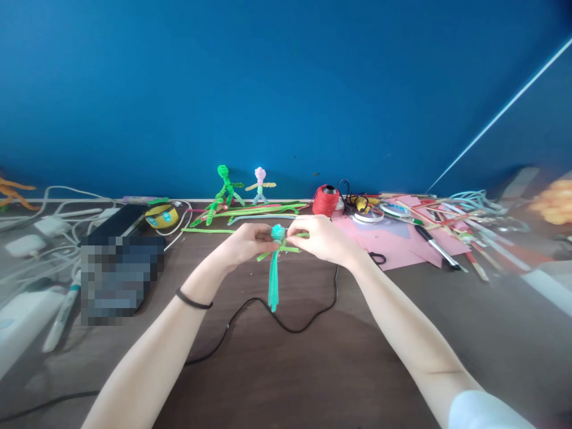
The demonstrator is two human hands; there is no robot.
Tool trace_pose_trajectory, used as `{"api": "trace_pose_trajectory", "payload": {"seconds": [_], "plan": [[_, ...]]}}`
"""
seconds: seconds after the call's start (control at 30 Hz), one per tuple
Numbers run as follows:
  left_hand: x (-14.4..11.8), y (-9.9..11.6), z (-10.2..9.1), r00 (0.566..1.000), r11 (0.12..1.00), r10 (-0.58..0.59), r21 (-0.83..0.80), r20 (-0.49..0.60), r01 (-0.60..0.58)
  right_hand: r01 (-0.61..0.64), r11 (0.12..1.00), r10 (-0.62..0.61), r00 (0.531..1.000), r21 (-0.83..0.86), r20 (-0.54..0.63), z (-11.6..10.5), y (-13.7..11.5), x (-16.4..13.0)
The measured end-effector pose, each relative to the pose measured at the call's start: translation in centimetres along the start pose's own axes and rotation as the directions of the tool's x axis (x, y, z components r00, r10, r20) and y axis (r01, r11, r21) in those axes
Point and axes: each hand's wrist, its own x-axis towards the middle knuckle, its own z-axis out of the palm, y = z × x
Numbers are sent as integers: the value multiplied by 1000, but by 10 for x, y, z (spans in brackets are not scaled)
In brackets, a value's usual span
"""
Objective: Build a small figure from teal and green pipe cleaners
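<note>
A teal pipe-cleaner figure [273, 280] is held up over the middle of the table, its coiled round head on top and long straight strands hanging down. Light green pipe cleaners [290, 249] stick out sideways below the head. My left hand [250, 243] is closed on the figure from the left, with thumb and fingers at its neck. From the right, my right hand [315, 237] pinches close beside the head, its fingertips on a green pipe cleaner end. What exactly lies between the right fingertips is partly hidden.
Finished green [224, 185] and pink [260, 182] pipe-cleaner figures lean by the blue wall. A red thread spool [326, 200], pink paper [402, 253] and a black-and-white pen [435, 245] lie right. A black cable [286, 329] crosses the table; white chargers [27, 245] sit left.
</note>
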Motion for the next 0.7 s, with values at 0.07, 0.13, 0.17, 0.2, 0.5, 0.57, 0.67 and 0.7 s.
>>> {"api": "trace_pose_trajectory", "payload": {"seconds": [0.07,0.13,0.17,0.2,0.5,0.57,0.67,0.7], "plan": [[1,-2,1,1000,1000,2,29,-31,-1,11,1000,-12,1000,-16,-20,0,-2,0],[2,-4,3,998,999,4,42,-67,-1,16,999,-17,999,-30,-35,2,-4,0],[3,-5,4,996,999,7,42,-88,-3,15,999,-17,999,-33,-46,2,-4,0],[3,-5,6,994,999,12,39,-113,-8,14,999,-16,998,-35,-58,3,-5,0],[6,-9,11,948,993,59,-78,-312,-87,-126,970,133,991,207,-22,4,-7,-2],[7,-11,10,937,989,68,-102,-342,-109,-170,938,166,985,301,38,4,-7,-3],[8,-14,8,921,981,68,-143,-384,-132,-197,904,179,980,380,81,4,-6,-3],[8,-14,7,915,978,64,-158,-397,-136,-203,901,182,979,384,89,4,-6,-3]]}}
